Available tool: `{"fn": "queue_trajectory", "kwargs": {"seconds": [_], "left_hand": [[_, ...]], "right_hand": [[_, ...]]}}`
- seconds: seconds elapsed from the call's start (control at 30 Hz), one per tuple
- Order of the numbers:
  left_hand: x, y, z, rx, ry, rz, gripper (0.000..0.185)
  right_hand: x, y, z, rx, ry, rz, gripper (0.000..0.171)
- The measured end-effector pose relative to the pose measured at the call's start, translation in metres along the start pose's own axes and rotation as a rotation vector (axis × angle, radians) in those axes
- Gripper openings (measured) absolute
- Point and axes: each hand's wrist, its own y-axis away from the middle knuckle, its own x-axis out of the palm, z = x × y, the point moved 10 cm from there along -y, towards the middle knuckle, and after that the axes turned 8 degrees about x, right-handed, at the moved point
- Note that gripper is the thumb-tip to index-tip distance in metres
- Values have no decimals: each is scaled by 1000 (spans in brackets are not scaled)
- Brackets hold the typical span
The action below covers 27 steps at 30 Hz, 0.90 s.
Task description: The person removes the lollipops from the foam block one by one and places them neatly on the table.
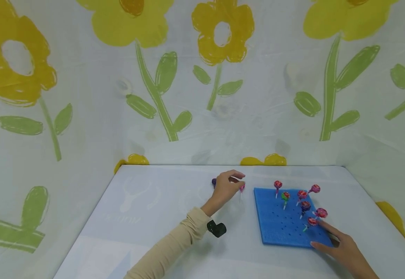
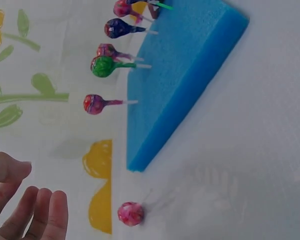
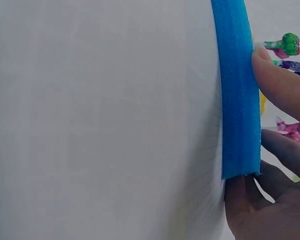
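Seven wrapped lollipops [image 1: 285, 196] stand in the square blue foam block [image 1: 279, 228] on the white table [image 1: 146, 217] (an eighth, pink lollipop [image 1: 242, 187], lies just left of it). The left hand [image 1: 227, 188] hovers over that one with fingers relaxed and empty, while the right hand [image 1: 342, 248] presses straight fingers on the block's near right corner

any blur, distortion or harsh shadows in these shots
Head view: wide-angle, the floral cloth backdrop bows outward; light is even, with faint shadows under the left hand. Left wrist view: the blue foam board is sharp, the near fingers soft. Right wrist view: close up, the right hand is soft, the white tabletop featureless.
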Motion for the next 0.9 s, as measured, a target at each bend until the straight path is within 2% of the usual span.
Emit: {"fn": "queue_trajectory", "kwargs": {"seconds": [0.17, 0.47, 0.73, 0.9], "left_hand": [[11, 4, -2, -6, 35, 26, 16], [23, 8, -9, -4, 80, 26, 15], [37, 8, -11, -8, 90, 27, 15], [46, 9, -7, -31, 100, 26, 16]], "right_hand": [[0, -1, -3, 5, 26, -2, 108], [0, -11, -12, 2, 83, -17, 101], [-2, -4, -4, -30, 64, -33, 103], [3, -21, -21, -20, 34, -19, 109]]}}
